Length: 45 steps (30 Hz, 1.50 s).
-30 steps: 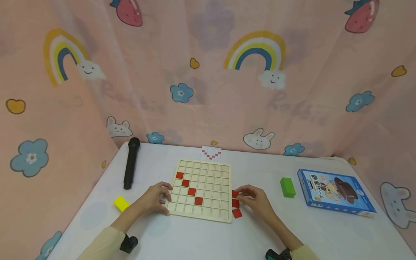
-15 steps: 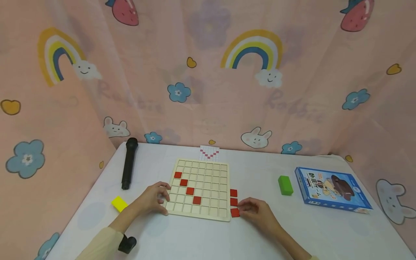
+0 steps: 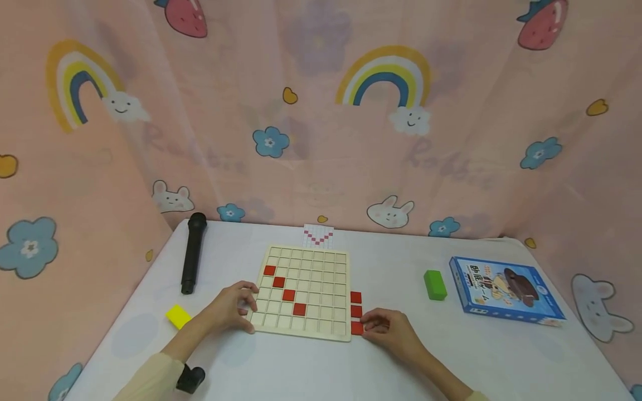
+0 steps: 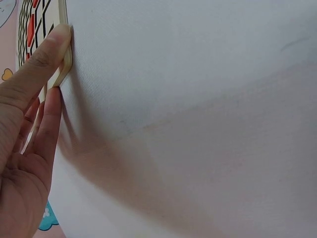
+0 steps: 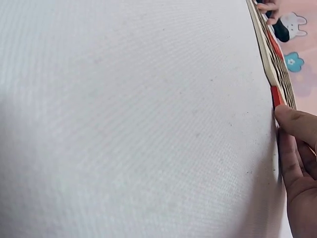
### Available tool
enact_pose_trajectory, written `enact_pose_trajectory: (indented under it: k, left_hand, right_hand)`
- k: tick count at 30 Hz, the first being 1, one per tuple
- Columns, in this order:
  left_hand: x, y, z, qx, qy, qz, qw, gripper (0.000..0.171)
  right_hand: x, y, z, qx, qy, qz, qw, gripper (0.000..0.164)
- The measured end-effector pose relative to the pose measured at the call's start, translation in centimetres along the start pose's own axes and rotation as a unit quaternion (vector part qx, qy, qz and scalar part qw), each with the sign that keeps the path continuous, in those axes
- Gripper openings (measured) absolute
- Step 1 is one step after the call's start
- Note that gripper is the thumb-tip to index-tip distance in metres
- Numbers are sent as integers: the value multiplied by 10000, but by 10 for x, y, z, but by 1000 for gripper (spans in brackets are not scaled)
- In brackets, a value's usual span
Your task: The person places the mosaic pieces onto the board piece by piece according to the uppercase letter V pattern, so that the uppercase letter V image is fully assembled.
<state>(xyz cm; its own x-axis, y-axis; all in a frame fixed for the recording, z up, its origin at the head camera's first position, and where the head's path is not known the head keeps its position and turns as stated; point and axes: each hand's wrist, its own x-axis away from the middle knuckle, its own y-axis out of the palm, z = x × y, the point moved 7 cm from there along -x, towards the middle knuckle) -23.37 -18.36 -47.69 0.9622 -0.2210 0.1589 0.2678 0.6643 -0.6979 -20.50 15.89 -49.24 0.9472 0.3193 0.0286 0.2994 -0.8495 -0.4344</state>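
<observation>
A pale wooden grid board point(image 3: 321, 289) lies on the table, with several red square tiles in a diagonal line in its cells. My left hand point(image 3: 232, 308) holds the board at its near left corner; the left wrist view has the thumb point(image 4: 55, 42) on the rim and the fingers bent beside it. Along the board's right edge, three loose red tiles stand in a column. At the nearest red tile point(image 3: 356, 328), my right hand point(image 3: 393, 334) pinches the outer side between thumb and fingers, also seen in the right wrist view.
Behind the board is a small pattern card point(image 3: 318, 236) with a V of red squares. A black microphone point(image 3: 193, 253) and a yellow block point(image 3: 178, 316) lie to the left. Over on the right are a green block point(image 3: 435, 285) and a blue game box point(image 3: 506, 291).
My right hand has moved from the farther red tiles toward the nearest one. That tile, askew before, now lines up with the other two. My left hand stays at the board.
</observation>
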Motion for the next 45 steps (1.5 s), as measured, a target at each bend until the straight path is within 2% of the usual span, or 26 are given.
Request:
enact_pose_trajectory:
  k: [16,29,45]
  left_hand:
    - [0,-1,0,34,-21,-19,10000,36]
    - [0,-2,0,82,-3,-86,9999,36]
    - [0,-3,2,173,74,-182,9997,36]
  right_hand:
    - [-1,-8,-5,34,411,573,9975,29]
    - [-14,-13,-10,237,420,785,9957,28]
    - [-31,-3,-19,94,-89,715,9974,25]
